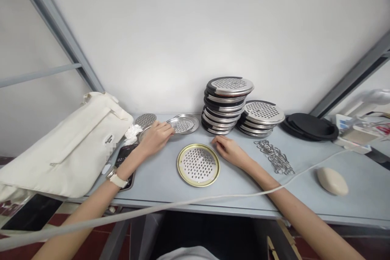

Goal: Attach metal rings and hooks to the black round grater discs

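My left hand is closed at the near edge of a round metal grater plate, which overlaps another thin disc at the back of the table. Its fingertips appear to pinch that edge, though they are partly hidden. My right hand rests on the tabletop with its fingers curled in and nothing visible in them. Between the hands, nearer to me, a perforated grater disc with a yellowish rim lies flat. Just behind my right hand rises a tall stack of round graters with black edging.
A shorter grater stack, black round parts, metal rings and a beige rounded object are on the right. A white bag, a crumpled tissue and a phone lie left. A white cable crosses the foreground.
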The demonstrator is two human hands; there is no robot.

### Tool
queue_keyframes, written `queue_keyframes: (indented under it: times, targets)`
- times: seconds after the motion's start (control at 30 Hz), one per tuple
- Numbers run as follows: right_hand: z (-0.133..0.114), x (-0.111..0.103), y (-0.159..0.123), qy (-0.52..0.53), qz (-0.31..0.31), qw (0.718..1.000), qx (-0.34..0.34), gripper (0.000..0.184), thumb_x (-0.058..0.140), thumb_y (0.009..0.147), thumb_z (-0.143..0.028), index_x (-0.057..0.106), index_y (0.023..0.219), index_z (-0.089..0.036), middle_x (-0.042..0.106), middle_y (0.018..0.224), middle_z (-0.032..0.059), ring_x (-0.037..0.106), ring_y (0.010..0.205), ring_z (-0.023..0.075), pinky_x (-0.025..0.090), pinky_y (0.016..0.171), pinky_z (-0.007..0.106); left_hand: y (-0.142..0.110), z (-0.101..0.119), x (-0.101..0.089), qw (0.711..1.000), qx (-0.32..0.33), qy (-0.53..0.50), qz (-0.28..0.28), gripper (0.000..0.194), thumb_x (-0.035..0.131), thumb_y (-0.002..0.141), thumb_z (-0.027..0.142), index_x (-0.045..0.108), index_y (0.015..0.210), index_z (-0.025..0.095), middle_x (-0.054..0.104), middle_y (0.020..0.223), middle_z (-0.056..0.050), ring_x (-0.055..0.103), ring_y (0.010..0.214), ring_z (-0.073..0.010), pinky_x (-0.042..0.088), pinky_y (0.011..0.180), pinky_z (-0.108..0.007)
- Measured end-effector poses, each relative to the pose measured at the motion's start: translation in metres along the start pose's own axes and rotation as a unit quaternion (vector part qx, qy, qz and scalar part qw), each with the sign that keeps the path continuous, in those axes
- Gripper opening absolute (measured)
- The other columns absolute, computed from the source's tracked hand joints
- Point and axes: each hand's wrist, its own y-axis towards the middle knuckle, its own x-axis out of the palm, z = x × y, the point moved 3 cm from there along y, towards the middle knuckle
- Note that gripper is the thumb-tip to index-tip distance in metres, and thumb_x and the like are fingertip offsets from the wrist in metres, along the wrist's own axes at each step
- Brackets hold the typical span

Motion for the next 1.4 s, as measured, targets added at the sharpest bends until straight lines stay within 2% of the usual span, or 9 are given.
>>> queue_keyframes:
  times: [0.07, 0.13, 0.23, 0.33, 0.43, 0.5, 0.67, 0.97, 1.4]
  targets:
    - [-0.002, -0.001, 0.0, 0.01, 0.005, 1.0, 0.003, 0.02, 0.04, 0.084, -0.013, 0.056, 0.094, -0.018, 0.062, 0.088, 0.0071, 0.056, 0.082, 0.0176, 0.044, 0.076, 0.03, -0.003, 0.005, -0.016, 0.99, -0.073, -0.109, 0.049, 0.015, 0.05, 0.089, 0.028, 0.062, 0.086, 0.019, 0.066, 0.086, -0.004, 0.055, 0.085, -0.0191, 0.033, 0.083, -0.036]
    - [-0.009, -0.004, 0.0, 0.035, 0.009, 0.999, 0.018, 0.018, 0.04, 0.087, -0.019, 0.056, 0.095, -0.018, 0.062, 0.085, 0.0062, 0.056, 0.076, 0.0167, 0.044, 0.072, 0.03, -0.009, 0.009, -0.028, 0.944, -0.178, -0.256, 0.112, 0.015, 0.062, 0.081, 0.035, 0.064, 0.082, 0.02, 0.067, 0.083, -0.002, 0.057, 0.083, -0.0186, 0.037, 0.083, -0.035]
    - [-0.023, -0.008, 0.001, 0.145, -0.014, 0.988, 0.058, 0.023, 0.04, 0.091, -0.035, 0.054, 0.099, -0.019, 0.061, 0.077, 0.0031, 0.055, 0.066, 0.0146, 0.045, 0.065, 0.028, -0.02, 0.022, -0.027, 0.797, -0.296, -0.506, 0.143, 0.022, 0.07, 0.07, 0.037, 0.063, 0.078, 0.018, 0.065, 0.079, -0.001, 0.059, 0.077, -0.0167, 0.044, 0.073, -0.03]
    - [-0.037, -0.01, 0.002, 0.307, -0.061, 0.946, 0.079, 0.035, 0.029, 0.093, -0.045, 0.052, 0.091, -0.019, 0.061, 0.077, 0.0034, 0.057, 0.068, 0.014, 0.046, 0.067, 0.027, -0.032, 0.041, -0.011, 0.661, -0.358, -0.649, 0.114, 0.024, 0.074, 0.066, 0.036, 0.064, 0.078, 0.018, 0.064, 0.079, -0.001, 0.058, 0.075, -0.0144, 0.046, 0.073, -0.028]
    - [-0.039, -0.014, 0.002, 0.385, -0.045, 0.915, 0.107, 0.037, 0.028, 0.093, -0.048, 0.05, 0.083, -0.019, 0.059, 0.069, 0.0018, 0.055, 0.058, 0.0128, 0.044, 0.06, 0.026, -0.044, 0.061, 0.006, 0.58, -0.387, -0.709, 0.105, 0.024, 0.075, 0.064, 0.035, 0.064, 0.077, 0.018, 0.065, 0.08, -0.002, 0.059, 0.076, -0.014, 0.047, 0.072, -0.026]
    - [-0.035, -0.017, 0.002, 0.371, -0.036, 0.92, 0.12, 0.04, 0.032, 0.092, -0.049, 0.048, 0.071, -0.019, 0.055, 0.061, 0.0004, 0.051, 0.053, 0.0117, 0.042, 0.056, 0.026, -0.051, 0.073, 0.015, 0.555, -0.397, -0.726, 0.084, 0.025, 0.074, 0.067, 0.034, 0.064, 0.081, 0.017, 0.065, 0.083, -0.003, 0.059, 0.078, -0.0144, 0.046, 0.073, -0.026]
    - [-0.025, -0.015, -0.003, 0.257, -0.089, 0.949, 0.159, 0.048, 0.038, 0.088, -0.053, 0.04, 0.055, -0.019, 0.042, 0.045, -0.0046, 0.037, 0.043, 0.0083, 0.032, 0.049, 0.024, -0.066, 0.089, 0.022, 0.585, -0.425, -0.69, 0.027, 0.027, 0.069, 0.073, 0.04, 0.059, 0.073, 0.015, 0.064, 0.072, -0.003, 0.057, 0.067, -0.0112, 0.041, 0.059, -0.021]
    - [-0.024, -0.018, -0.01, 0.202, -0.247, 0.931, 0.175, 0.052, 0.043, 0.079, -0.066, 0.045, 0.061, -0.017, 0.046, 0.051, -0.0037, 0.037, 0.047, 0.0078, 0.03, 0.048, 0.023, -0.079, 0.096, 0.022, 0.665, -0.392, -0.627, -0.105, 0.035, 0.058, 0.079, 0.048, 0.052, 0.074, 0.014, 0.058, 0.066, -0.001, 0.047, 0.051, -0.0064, 0.033, 0.043, -0.016]
    - [-0.021, -0.027, -0.011, 0.141, -0.28, 0.934, 0.174, 0.054, 0.039, 0.081, -0.065, 0.05, 0.061, -0.017, 0.049, 0.055, -0.0018, 0.041, 0.051, 0.0095, 0.036, 0.054, 0.024, -0.069, 0.091, 0.024, 0.743, -0.353, -0.545, -0.161, 0.041, 0.043, 0.086, 0.053, 0.053, 0.077, 0.014, 0.06, 0.069, -0.002, 0.051, 0.05, -0.0076, 0.033, 0.041, -0.016]
